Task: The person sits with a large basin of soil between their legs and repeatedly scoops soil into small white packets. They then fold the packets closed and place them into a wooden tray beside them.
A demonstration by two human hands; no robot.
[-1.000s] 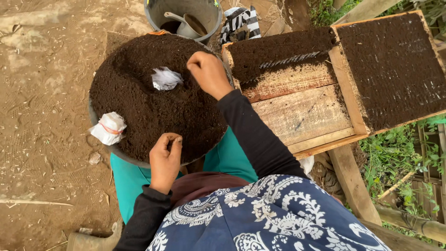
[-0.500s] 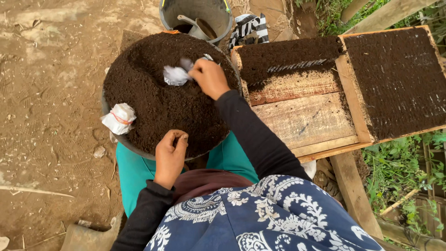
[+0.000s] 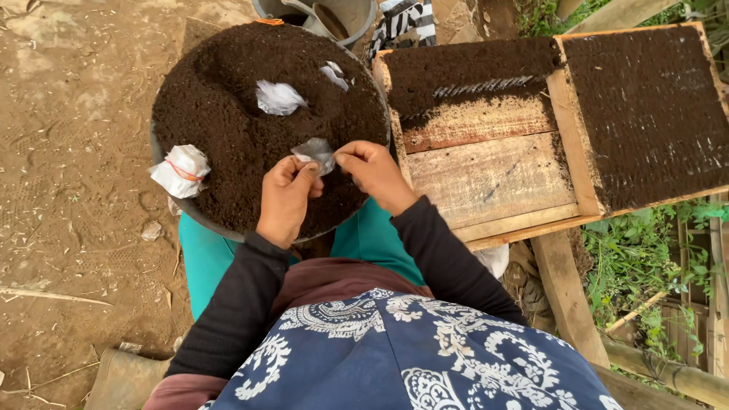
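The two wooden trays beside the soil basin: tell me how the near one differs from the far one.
The near wooden tray holds dark soil only along its top strip, with bare boards showing below; the far wooden tray is covered with soil right across. The near one's soil is heaped and uneven with a short row of marks, while the far one's is level and dotted all over. Both are shallow, rectangular, wood-framed, and lie side by side.

**One camera, on your head, looking down**

You see it all from a single camera worn on your head. It looks almost straight down, past your chest and arms. Your left hand and right hand are close, near the middle. The basin of soil sits just ahead of them. The wooden tray fills the right side.
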